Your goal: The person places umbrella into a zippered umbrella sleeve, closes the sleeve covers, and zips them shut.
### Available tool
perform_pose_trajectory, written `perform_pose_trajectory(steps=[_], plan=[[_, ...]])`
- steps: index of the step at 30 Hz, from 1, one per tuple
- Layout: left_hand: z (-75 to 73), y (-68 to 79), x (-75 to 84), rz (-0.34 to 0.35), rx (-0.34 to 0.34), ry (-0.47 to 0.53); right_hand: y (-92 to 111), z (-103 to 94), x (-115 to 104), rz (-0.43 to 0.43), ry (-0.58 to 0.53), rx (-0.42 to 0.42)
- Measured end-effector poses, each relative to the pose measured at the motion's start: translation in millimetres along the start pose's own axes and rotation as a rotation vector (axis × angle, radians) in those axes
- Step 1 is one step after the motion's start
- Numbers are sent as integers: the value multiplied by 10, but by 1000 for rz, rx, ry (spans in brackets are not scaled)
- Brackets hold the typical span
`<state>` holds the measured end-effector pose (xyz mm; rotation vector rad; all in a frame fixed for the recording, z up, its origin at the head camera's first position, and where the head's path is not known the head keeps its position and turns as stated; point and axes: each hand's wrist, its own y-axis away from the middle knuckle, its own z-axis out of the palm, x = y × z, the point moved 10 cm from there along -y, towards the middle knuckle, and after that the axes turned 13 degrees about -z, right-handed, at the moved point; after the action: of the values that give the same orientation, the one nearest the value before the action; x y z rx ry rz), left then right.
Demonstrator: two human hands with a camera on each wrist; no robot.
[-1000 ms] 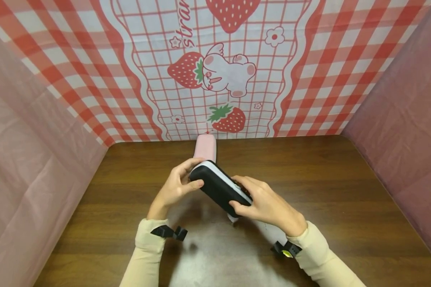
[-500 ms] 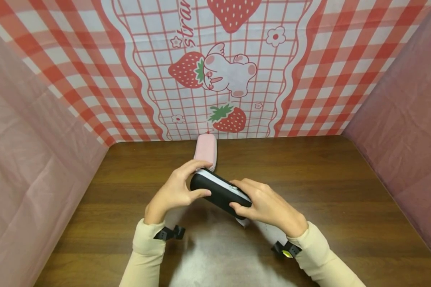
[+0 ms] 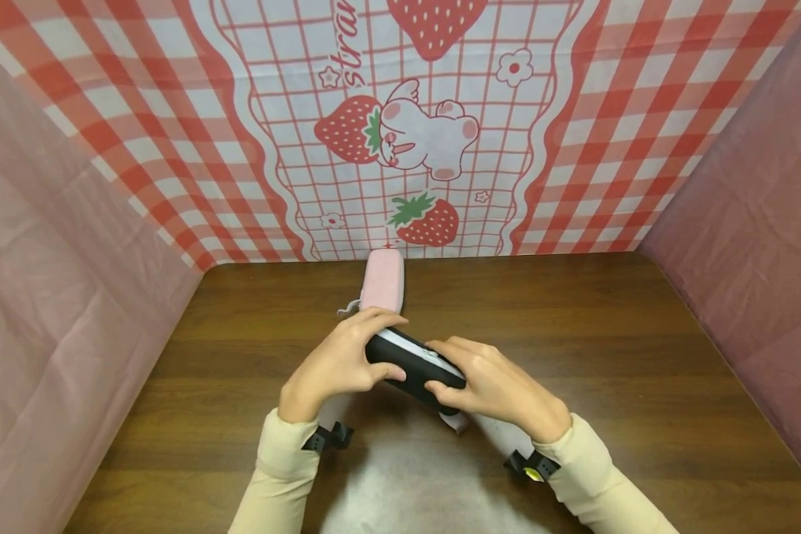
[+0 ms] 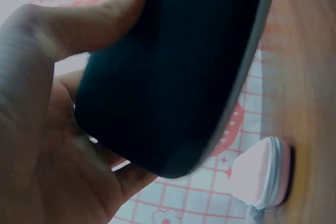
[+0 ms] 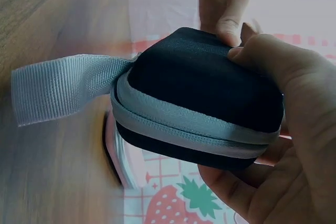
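Note:
Both hands hold a black zippered hard case (image 3: 414, 374) above the table, its long side slanting down to the right in the head view. My left hand (image 3: 343, 360) grips the left end, thumb on the near side and fingers over the far side. At the other end my right hand (image 3: 494, 378) holds it between thumb and fingers. A pale zipper (image 5: 184, 124) runs round the case, closed along the end that the right wrist view shows. The zipper pull (image 3: 430, 354) lies beside the right fingertips. From that end sticks out a grey ribbed strap (image 5: 65, 87).
A pink zippered case (image 3: 382, 280) with a thin light cord (image 3: 349, 306) lies on the wooden table (image 3: 607, 334), against the back cloth. The checked strawberry cloth (image 3: 434, 141) rises behind, and pink cloth walls (image 3: 747, 208) close off both sides.
My left hand has shifted right and nearer along with its end of the black case, which has tipped and slants less. The pink case's cord has come into view. My right hand stays nearly in place.

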<state>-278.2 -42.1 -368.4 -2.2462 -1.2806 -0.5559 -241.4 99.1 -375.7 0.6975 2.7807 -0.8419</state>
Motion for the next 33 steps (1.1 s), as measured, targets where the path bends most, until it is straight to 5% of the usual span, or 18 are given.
perform_pose_trajectory(steps=[10,22,25,33], plan=[[-22,-29,-165,-29,11,178,-16,-7,-34,-16,-27,2],[-51,-65,-336,-173,23,271,-7,-120,-37,-32,-46,63],[-62,-72,-379,-223,50,373,-1,-183,-29,-42,-34,111],[19,-122,-412,-315,139,861,15,-372,-10,-62,0,265]])
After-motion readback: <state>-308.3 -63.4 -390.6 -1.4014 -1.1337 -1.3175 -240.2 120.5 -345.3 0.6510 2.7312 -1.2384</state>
